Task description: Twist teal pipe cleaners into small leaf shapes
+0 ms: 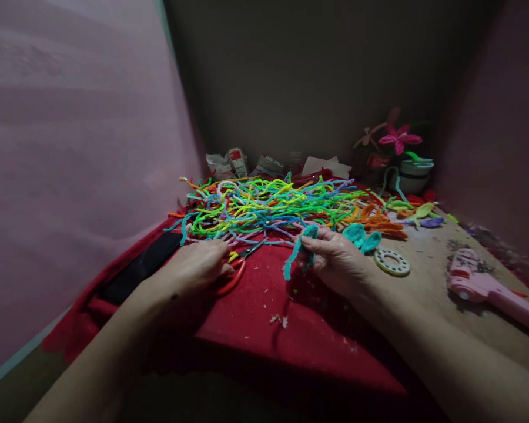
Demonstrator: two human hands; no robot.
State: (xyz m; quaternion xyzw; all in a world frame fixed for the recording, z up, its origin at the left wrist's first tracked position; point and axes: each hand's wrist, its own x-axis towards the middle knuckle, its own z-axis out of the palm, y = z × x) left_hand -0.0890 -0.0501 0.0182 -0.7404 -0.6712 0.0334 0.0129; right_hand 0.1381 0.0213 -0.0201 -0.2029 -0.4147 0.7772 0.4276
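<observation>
My left hand (203, 264) is on the left, its fingers closed on the handle of a pair of scissors (234, 282) with red and yellow grips. The scissors' dark blades point away to the right, over the red cloth. In my right hand (335, 255) a teal pipe cleaner (294, 258), bent into a loop with its ends hanging down, is pinched between thumb and fingers. Just beyond that hand lie teal petal shapes (362, 238). A large heap of colourful pipe cleaners (264, 205) spreads out behind both hands.
Right of my right hand are a round white disc with holes (392, 262) and a pink glue gun (478, 282). Orange petal shapes (379, 222) lie behind. A pot (414, 176) and a pink flower (400, 140) stand at the back right. A black flat object (143, 267) lies left.
</observation>
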